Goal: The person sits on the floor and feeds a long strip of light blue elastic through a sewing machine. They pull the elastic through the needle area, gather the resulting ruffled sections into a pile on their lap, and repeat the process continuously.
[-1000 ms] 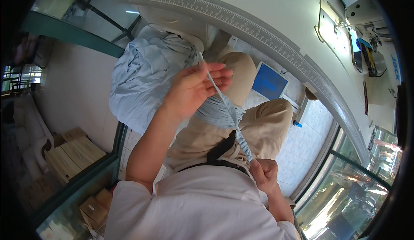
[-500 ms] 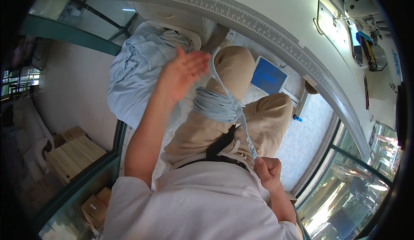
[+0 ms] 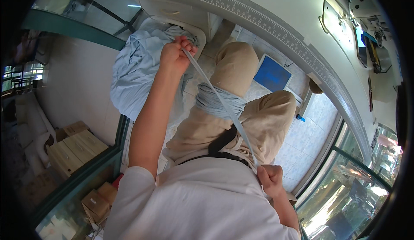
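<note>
A narrow light blue fabric strip (image 3: 201,71) runs nearly straight on a diagonal across my lap. My left hand (image 3: 173,58), out past the left knee, pinches its far end. The other part of the strip is closed in the fist of my right hand (image 3: 271,179), beside my right hip. Under the strip, a bundle of light blue fabric loops (image 3: 211,103) lies around my left thigh. Just left of my left hand, a heap of light blue cloth (image 3: 140,67) hangs over a pale container. Whether the strip joins the bundle I cannot tell.
The white table (image 3: 280,3), edged with a grey ruler strip (image 3: 241,13), curves ahead and right. On it stand a lit sewing machine (image 3: 366,7) and some tools. A blue pedal-like panel (image 3: 273,73) sits on the tiled floor. Cardboard boxes (image 3: 95,204) are at lower left.
My left hand was open and blurred; now it is closed on the strip. The strip hung loose and twisted before and is now stretched flat between both hands. My right hand has hardly moved.
</note>
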`<state>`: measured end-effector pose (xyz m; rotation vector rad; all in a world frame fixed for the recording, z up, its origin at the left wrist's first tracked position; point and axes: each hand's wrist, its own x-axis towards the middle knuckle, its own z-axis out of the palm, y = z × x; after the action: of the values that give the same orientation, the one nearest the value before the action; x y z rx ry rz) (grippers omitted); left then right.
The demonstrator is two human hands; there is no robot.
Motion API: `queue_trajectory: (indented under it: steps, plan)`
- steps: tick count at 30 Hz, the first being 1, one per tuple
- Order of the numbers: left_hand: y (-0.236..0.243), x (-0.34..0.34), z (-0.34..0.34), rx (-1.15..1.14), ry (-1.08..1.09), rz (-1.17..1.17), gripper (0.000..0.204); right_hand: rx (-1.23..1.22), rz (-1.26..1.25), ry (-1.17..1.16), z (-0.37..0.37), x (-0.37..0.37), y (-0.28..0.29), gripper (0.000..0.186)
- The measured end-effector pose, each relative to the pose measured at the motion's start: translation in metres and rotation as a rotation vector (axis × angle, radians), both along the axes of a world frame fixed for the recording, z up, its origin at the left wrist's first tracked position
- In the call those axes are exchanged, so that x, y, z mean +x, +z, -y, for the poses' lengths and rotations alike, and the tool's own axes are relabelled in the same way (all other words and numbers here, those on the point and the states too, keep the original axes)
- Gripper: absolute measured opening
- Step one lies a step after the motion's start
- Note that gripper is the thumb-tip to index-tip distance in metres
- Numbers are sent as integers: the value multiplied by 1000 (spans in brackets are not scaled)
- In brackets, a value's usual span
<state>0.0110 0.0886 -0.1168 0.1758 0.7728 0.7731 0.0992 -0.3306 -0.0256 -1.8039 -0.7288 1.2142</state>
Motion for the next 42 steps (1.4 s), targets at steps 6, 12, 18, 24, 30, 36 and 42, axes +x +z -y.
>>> queue_trajectory:
  steps: [6,12,18,24,30,36,42]
  plan:
    - [9,15,46,-77,-237,103,34,-62,23,-75,-5,8,3,46]
    - [9,7,64,-76,-295,269,21,-66,-17,-40,-19,13,-6,46]
    - [-14,-1,-23,-202,96,14,19,-52,-16,4,-7,3,3,44]
    - [-37,3,-43,-125,6,103,25,-97,-24,-1,26,6,20,44]
    - [-35,-6,24,-139,-246,153,49,-97,-44,-61,6,11,11,45]
    - [-24,-9,45,-167,-249,129,33,-60,-43,-50,2,12,7,46]
    - [-36,-3,36,-225,-219,264,12,-72,-26,-53,4,10,9,44]
